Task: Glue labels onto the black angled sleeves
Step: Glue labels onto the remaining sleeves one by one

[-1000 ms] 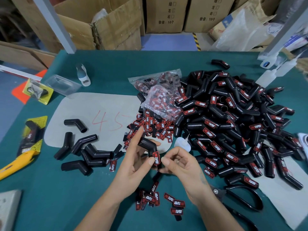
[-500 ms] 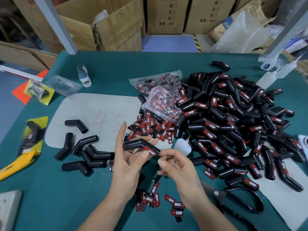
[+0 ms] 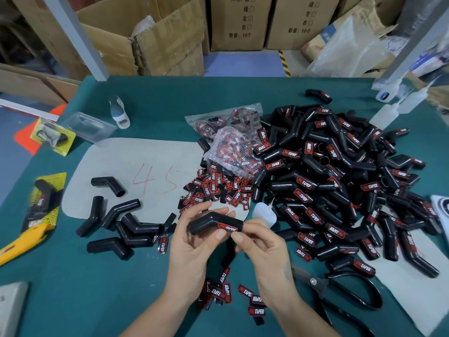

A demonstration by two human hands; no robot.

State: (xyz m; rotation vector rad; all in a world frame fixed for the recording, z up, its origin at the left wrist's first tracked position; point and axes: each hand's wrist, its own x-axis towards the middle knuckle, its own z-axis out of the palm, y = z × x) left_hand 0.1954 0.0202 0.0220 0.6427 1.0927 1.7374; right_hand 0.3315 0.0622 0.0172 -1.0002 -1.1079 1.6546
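Observation:
My left hand (image 3: 194, 249) holds a black angled sleeve (image 3: 209, 223) above the green table, thumb under a red-and-black label (image 3: 228, 227) stuck on its right arm. My right hand (image 3: 264, 249) has its fingers curled, fingertips at the sleeve's right end beside the label. Several bare black sleeves (image 3: 121, 224) lie to the left. A big heap of labelled sleeves (image 3: 340, 181) fills the right. Loose labels (image 3: 216, 188) lie heaped behind my hands, and more labels (image 3: 233, 295) lie below them.
A small white glue bottle (image 3: 263, 212) lies right of the sleeve. Black scissors (image 3: 345, 290) lie at lower right, a yellow knife (image 3: 21, 242) at the left edge. A bag of labels (image 3: 228, 139), squeeze bottles (image 3: 393, 110) and cardboard boxes (image 3: 155, 45) stand farther back.
The held sleeve has turned from hanging steeply to lying level across my left hand. Both hands moved up slightly; my right fingers stay at its labelled end.

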